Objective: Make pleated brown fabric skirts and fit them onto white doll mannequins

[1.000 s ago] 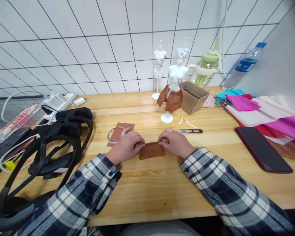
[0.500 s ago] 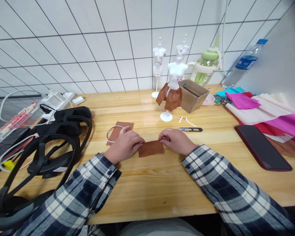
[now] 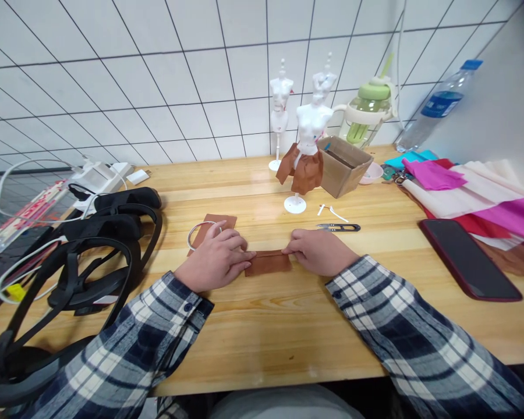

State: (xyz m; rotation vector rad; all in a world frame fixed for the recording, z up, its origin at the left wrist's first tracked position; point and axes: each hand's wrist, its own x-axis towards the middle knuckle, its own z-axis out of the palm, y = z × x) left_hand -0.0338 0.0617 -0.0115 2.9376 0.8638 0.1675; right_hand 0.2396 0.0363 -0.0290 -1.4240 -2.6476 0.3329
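A small brown cloth piece (image 3: 268,265) lies on the wooden table with its far edge folded over in a narrow strip. My left hand (image 3: 218,256) rests at its left end, fingers stretched and apart, fingertips pressing on the fold. At the right end, my right hand (image 3: 317,250) is closed, with fingertips gripping the folded corner. Partly under my left hand lie another brown cloth piece (image 3: 225,221) and a white ring (image 3: 189,237). Thread snips (image 3: 343,227) lie just beyond my right hand.
Two white mini dress forms (image 3: 312,125) stand at the back, the front one wearing brown cloth. Behind them are a cardboard box (image 3: 343,174), a green-lidded cup (image 3: 369,110) and a bottle (image 3: 439,107). Black headsets (image 3: 126,233) crowd the left; a phone (image 3: 469,259) and fabrics (image 3: 475,186) occupy the right.
My left hand's fingers have flattened and spread on the cloth. The folded strip along the far edge now lies flatter and shows more clearly. My right hand remains at its corner.
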